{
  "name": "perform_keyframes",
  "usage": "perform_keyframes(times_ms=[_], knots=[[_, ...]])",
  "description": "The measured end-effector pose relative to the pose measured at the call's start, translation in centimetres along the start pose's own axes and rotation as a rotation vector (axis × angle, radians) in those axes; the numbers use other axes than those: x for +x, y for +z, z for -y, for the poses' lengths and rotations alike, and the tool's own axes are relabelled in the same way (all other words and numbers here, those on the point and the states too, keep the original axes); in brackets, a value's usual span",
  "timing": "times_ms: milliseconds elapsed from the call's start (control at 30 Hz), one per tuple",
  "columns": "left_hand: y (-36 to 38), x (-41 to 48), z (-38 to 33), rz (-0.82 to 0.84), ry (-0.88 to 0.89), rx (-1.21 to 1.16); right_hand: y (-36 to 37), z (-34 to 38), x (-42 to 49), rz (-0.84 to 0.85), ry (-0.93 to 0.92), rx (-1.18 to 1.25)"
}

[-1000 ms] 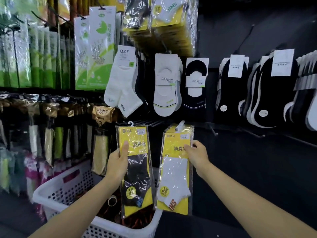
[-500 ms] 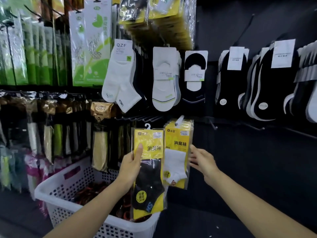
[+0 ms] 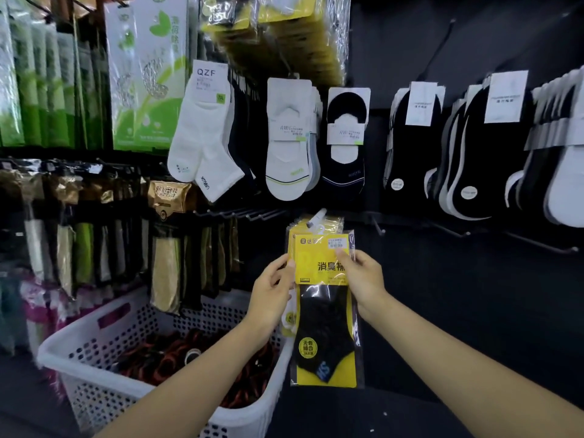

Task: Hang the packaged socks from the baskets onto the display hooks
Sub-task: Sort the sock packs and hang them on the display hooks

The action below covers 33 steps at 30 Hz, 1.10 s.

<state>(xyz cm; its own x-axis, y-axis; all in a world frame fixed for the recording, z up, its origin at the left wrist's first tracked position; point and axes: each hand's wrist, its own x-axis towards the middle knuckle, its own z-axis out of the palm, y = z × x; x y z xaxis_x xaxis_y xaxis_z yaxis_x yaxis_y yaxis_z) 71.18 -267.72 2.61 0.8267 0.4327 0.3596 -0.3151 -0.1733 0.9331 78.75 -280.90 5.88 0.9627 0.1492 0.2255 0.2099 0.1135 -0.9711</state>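
Observation:
A yellow packet with a black sock (image 3: 325,314) hangs in front of me, held by both hands at its yellow header. My left hand (image 3: 273,294) pinches its left edge and my right hand (image 3: 363,279) grips its right edge. Its small white hanger sits just under the white tip of a display hook (image 3: 316,218). Behind it on that hook hang several like yellow packets (image 3: 290,320), mostly hidden. The white perforated basket (image 3: 104,390) stands low at the left, holding dark and red packaged socks.
Full hooks of socks cover the wall: white QZF socks (image 3: 202,134), white and black liner socks (image 3: 287,143), black ones (image 3: 474,153) to the right, green packs (image 3: 145,74) upper left. Bare hooks (image 3: 452,230) jut out lower right against the dark panel.
My left hand carried the black-sock packet rightward, over the hanging white-sock packets. My right hand let go of those packets and took hold of the black-sock packet's right edge.

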Motion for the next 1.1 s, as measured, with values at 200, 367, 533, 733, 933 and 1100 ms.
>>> perform_keyframes(times_ms=[200, 367, 533, 733, 933, 1100], knots=[[-0.1, 2.2, 1.1, -0.065, -0.011, 0.008, 2.4, -0.9, 2.5, -0.032, -0.026, -0.037], [0.6, 4.0, 2.5, -0.083, -0.004, 0.073, 2.6, -2.8, 4.2, -0.073, 0.002, -0.098], [2.0, 4.3, 4.4, -0.093, -0.022, 0.229, 0.7, -5.2, 4.5, -0.108, 0.109, -0.094], [3.1, -1.0, 9.4, -0.102, -0.024, 0.317, -4.8, -9.1, -0.6, 0.022, 0.156, -0.199], [6.6, -14.9, 16.6, 0.11, -0.277, 0.174, -12.9, -16.4, -10.7, 0.203, 0.362, -0.262], [8.3, -26.0, 23.8, 0.514, -0.595, 0.364, -20.9, -25.8, -20.8, 0.326, 0.643, -0.447]])
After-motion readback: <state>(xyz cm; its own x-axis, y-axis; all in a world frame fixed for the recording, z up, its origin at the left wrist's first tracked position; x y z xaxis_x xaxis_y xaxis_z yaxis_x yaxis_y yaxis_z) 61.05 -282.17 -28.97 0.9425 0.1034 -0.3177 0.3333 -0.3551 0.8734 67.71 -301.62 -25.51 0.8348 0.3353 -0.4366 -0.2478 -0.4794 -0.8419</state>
